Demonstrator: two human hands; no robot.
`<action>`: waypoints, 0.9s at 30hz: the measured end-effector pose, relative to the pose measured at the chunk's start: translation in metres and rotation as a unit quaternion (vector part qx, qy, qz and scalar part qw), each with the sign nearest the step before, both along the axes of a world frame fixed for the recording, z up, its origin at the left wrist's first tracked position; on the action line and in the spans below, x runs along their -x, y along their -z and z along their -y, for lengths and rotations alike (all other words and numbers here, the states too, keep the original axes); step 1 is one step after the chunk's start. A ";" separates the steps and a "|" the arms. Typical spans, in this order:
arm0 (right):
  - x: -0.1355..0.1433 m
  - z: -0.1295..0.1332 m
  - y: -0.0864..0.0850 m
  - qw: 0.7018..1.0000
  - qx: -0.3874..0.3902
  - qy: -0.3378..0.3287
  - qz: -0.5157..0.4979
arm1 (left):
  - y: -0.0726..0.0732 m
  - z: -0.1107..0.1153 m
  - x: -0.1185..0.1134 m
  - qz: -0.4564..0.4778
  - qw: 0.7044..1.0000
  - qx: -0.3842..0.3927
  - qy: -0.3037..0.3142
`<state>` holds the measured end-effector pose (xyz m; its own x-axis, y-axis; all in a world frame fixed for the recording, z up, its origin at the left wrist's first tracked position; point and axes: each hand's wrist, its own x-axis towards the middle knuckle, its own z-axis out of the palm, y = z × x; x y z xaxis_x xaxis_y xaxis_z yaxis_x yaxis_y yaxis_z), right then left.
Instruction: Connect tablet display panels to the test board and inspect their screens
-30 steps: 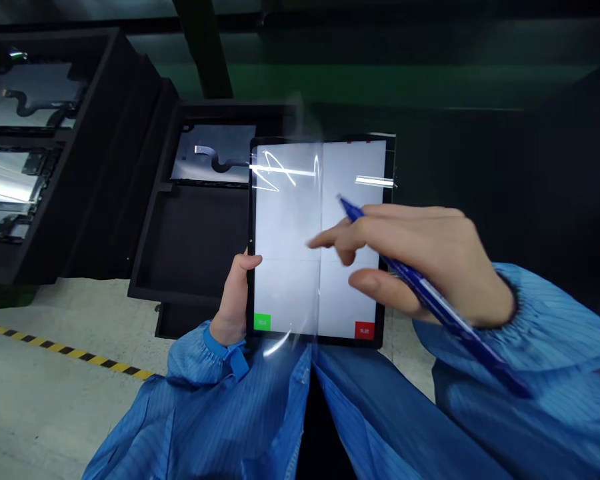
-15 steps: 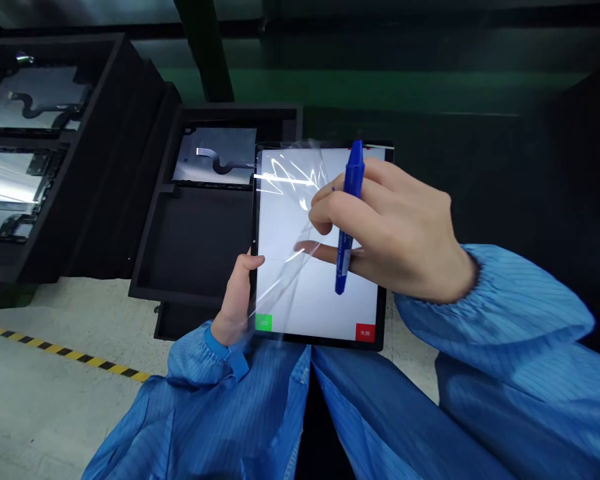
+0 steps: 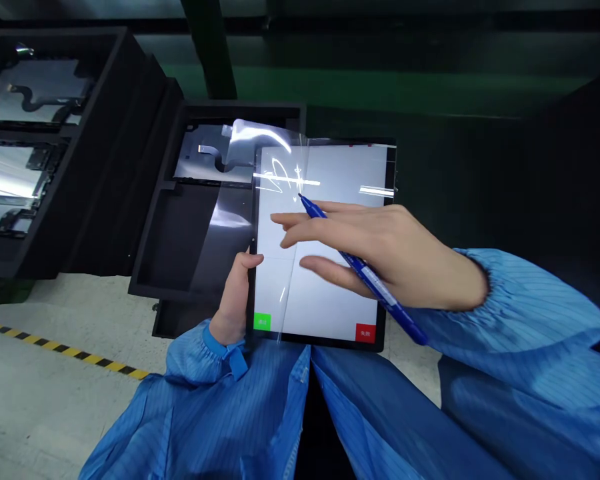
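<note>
A lit tablet [image 3: 333, 293] with a white screen is held over my lap, a green box at its lower left and a red one at its lower right. My left hand [image 3: 237, 293] grips its left edge, thumb on the front and the other fingers mostly hidden behind. Clear film [image 3: 260, 141] lies over the screen's left part and sticks out past the left edge, over a tray. My right hand [image 3: 380, 250] is over the middle of the screen with its fingers stretched out. It holds a blue marker pen [image 3: 380, 283] slanting between the fingers, tip toward the upper left.
Behind the tablet's left side is a black foam tray [image 3: 167, 247] holding a silver screen panel [image 3: 187, 157] with a ribbon cable. At far left stands a taller stack of black trays [image 3: 100, 133] with similar panels. Yellow-black tape [image 3: 65, 350] crosses the floor.
The film has spread leftward past the tablet's edge. My right hand has opened its pinch and moved slightly down, and the pen has turned from near upright to slanted. My left hand stays put.
</note>
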<state>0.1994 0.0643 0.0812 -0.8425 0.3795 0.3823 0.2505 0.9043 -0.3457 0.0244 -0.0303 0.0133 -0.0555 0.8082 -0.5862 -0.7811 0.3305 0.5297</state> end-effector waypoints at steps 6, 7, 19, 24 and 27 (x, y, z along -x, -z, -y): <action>0.004 -0.005 0.004 0.989 0.112 -0.087 0.037 | 0.002 0.000 0.000 -0.004 1.000 -0.007 0.012; 0.005 -0.006 0.005 0.988 0.120 -0.091 0.042 | 0.002 0.000 0.000 -0.007 1.000 -0.015 0.011; 0.010 -0.019 0.011 0.997 0.048 -0.044 0.037 | 0.000 0.001 0.000 -0.017 0.999 -0.023 0.037; 0.011 -0.022 0.017 0.999 -0.013 0.029 0.009 | 0.003 0.001 0.000 -0.009 0.999 -0.012 0.041; 0.008 -0.013 0.016 0.999 -0.026 0.012 0.022 | 0.009 0.000 0.000 -0.023 0.999 -0.009 0.023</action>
